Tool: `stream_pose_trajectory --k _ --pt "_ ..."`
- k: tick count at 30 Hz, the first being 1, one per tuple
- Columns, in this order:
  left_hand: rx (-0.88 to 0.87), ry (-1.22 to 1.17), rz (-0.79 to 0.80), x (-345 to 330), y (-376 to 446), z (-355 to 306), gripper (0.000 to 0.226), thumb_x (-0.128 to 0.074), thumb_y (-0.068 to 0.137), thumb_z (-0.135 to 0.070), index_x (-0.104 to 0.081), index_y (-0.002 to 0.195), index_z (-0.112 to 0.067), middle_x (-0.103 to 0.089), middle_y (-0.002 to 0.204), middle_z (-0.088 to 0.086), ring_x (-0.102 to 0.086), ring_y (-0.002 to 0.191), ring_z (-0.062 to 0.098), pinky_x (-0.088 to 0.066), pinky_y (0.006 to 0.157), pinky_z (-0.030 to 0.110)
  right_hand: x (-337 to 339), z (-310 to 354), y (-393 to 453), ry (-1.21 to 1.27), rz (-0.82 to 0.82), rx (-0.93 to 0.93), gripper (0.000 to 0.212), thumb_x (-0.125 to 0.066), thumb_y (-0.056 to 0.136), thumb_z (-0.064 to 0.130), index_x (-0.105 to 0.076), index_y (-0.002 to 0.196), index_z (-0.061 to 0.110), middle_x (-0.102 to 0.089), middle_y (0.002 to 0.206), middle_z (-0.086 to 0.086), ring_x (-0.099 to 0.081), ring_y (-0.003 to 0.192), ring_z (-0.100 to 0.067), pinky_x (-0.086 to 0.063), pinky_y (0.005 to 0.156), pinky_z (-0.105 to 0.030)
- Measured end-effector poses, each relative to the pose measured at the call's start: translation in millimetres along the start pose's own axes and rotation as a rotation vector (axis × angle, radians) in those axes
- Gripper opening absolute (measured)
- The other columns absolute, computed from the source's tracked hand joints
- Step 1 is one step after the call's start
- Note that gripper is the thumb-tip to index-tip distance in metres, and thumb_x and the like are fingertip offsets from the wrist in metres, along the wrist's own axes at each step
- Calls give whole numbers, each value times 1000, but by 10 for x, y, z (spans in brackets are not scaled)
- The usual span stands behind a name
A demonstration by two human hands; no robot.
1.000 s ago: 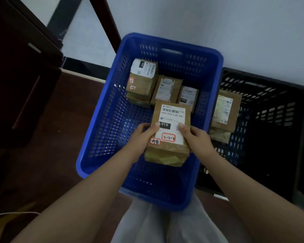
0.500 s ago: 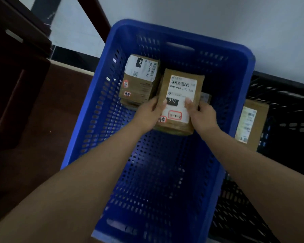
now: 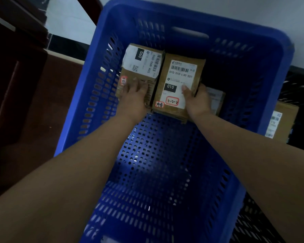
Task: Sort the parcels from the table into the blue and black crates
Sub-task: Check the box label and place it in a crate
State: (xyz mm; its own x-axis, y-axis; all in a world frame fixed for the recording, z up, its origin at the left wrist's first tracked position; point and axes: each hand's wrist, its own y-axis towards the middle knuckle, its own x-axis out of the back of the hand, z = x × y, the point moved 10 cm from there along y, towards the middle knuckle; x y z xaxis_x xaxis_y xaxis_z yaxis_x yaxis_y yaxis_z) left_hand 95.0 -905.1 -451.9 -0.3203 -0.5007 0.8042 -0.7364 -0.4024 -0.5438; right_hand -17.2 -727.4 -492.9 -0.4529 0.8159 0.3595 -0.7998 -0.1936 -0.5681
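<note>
Brown cardboard parcel (image 3: 178,85), flat and rectangular, taped seams, white shipping label on top. Label reads a barcode, "010-010-1.30 551", a black block with "010", and a red-ringed handwritten "3-2-8"; a small red-edged sticker at the near left corner carries two handwritten characters. It sits inside the blue crate (image 3: 263,71), at the far end, overlapping another parcel (image 3: 216,99) mostly hidden beneath its right side. Right hand (image 3: 196,100) grips the 010 parcel at its right edge, thumb on the label, fingers curled round the side. Left hand (image 3: 132,99) lies on the neighbouring parcel (image 3: 141,67) with fingers fairly straight, pressing on its near face (no curl round it visible). That neighbour touches the 010 parcel's left side; its label shows "060", "060 008 A05", a barcode and a QR code. Blue crate is perforated plastic with a handle slot in the far wall. Black crate (image 3: 300,88) stands just beside it on the right, holding one labelled brown parcel (image 3: 282,123), writing too small to read.
</note>
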Motion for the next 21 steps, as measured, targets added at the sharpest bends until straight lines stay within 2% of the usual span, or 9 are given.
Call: stream_pose_trajectory --k 2,5,8,10,13,15,21 --pt "1 13 15 -38 11 14 75 -57 93 -14 -15 155 -21 3 163 11 3 147 40 -16 116 59 -39 -22 20 3 11 -19 46 -56 96 37 -46 133 10 -63 125 -6 -63 107 -21 -53 87 -32" --pt "-8 84 37 -47 29 25 79 -57 92 -14 -11 155 -24 6 163 10 2 147 40 -17 117 58 -74 -10 21 -2 53 -41 50 -54 98 36 -38 137 9 -60 128 -7 -61 110 -23 -52 90 -36" --pt "-20 154 56 26 30 26 77 -56 93 -18 -12 155 -22 2 163 11 -3 147 39 -16 117 56 -15 70 2 -76 77 -23 54 -51 99 40 -34 138 7 -58 128 -6 -59 109 -21 -49 84 -31" --pt "-43 185 39 109 -37 -15 72 -56 93 -21 -18 154 -16 -6 162 13 -7 146 39 -20 116 56 69 196 -75 -178 68 60 56 -50 98 42 -33 139 7 -56 130 -7 -57 111 -22 -48 86 -32" --pt "-145 257 -51 244 -248 -187 62 -55 92 -18 -29 148 -9 -20 157 15 -13 145 37 -28 111 56 207 435 -298 -577 26 290 60 -50 97 43 -33 142 7 -48 137 -15 -43 127 -33 -39 101 -41" --pt "-219 298 -86 311 -425 -309 59 -54 92 -19 -32 146 -10 -24 155 14 -12 146 34 -26 112 55 284 576 -515 -786 8 420 60 -47 98 44 -34 143 6 -43 141 -19 -34 133 -36 -34 106 -45" --pt "-358 393 -136 812 -998 -721 57 -48 96 -22 -29 149 -13 -20 159 9 -7 148 33 -16 117 52 672 1016 -1280 -958 -46 556 60 -48 98 39 -32 146 8 -38 148 -18 -26 142 -35 -24 113 -46"
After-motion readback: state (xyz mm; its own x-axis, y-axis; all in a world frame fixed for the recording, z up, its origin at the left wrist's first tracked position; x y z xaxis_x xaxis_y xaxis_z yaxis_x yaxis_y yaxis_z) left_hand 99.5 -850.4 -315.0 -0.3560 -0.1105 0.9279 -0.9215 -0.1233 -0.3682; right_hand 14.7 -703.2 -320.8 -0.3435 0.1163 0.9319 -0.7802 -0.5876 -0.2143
